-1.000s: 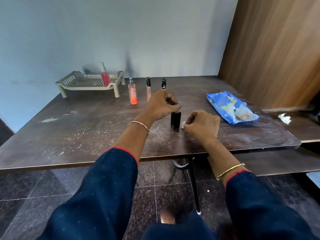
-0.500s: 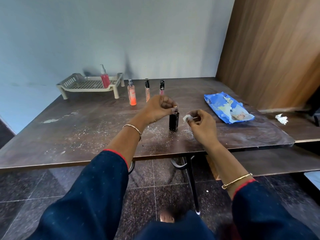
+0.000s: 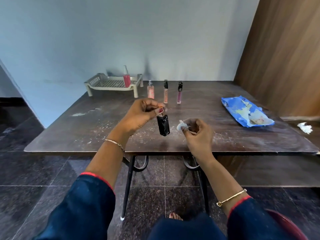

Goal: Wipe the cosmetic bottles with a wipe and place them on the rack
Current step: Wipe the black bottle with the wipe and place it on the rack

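One dark brown scuffed desk (image 3: 86,132) carries the work: a beige perforated plastic rack (image 3: 110,83) at its far left holds a single red pump bottle (image 3: 126,80), while three slim capped bottles (image 3: 165,91) stand unracked just right of it. Wiping appears to be the step in hand: the left hand (image 3: 138,116), grip pinching the neck, holds a black glossy rectangular bottle (image 3: 163,125) upright, seemingly just above the desk. The right hand (image 3: 197,130) pinches a small crumpled white wipe (image 3: 181,125) just beside it, not touching; the next move calls for closing that gap.
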`<state>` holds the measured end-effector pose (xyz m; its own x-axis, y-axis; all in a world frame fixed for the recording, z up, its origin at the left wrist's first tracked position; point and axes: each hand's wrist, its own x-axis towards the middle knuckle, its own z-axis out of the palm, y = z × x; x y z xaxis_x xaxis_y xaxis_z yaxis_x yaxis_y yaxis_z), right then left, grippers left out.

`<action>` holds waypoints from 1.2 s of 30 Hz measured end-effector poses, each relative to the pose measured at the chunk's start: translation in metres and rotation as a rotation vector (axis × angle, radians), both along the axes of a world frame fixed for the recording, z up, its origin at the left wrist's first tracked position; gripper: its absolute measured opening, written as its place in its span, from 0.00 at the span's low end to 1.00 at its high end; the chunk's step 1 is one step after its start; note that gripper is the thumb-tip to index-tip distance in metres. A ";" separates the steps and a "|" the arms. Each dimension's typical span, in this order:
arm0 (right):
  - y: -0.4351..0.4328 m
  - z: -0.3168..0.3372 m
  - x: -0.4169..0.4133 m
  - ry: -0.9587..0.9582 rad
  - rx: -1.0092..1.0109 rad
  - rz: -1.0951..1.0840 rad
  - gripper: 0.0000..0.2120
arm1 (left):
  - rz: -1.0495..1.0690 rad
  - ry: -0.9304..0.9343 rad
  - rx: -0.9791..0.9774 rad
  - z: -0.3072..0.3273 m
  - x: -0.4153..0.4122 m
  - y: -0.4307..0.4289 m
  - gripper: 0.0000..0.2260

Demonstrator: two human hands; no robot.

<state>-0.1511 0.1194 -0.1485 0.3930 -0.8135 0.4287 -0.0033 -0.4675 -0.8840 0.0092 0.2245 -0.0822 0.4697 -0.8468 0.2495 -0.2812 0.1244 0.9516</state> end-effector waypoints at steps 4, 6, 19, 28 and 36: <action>0.016 0.000 0.012 -0.010 -0.082 0.052 0.09 | 0.003 -0.021 0.039 -0.006 0.006 0.003 0.09; 0.021 0.002 0.017 0.028 -0.166 0.059 0.09 | -0.008 -0.012 0.042 -0.009 0.008 0.002 0.09; 0.005 0.006 0.036 0.237 -0.793 0.012 0.05 | 0.029 -0.035 0.030 -0.017 0.010 -0.013 0.07; 0.006 0.005 0.027 0.435 -1.084 0.081 0.10 | 0.125 -0.016 -0.010 -0.022 0.012 -0.020 0.09; -0.003 0.009 0.027 0.496 -1.087 0.178 0.10 | 0.140 -0.069 0.021 -0.019 0.014 -0.023 0.08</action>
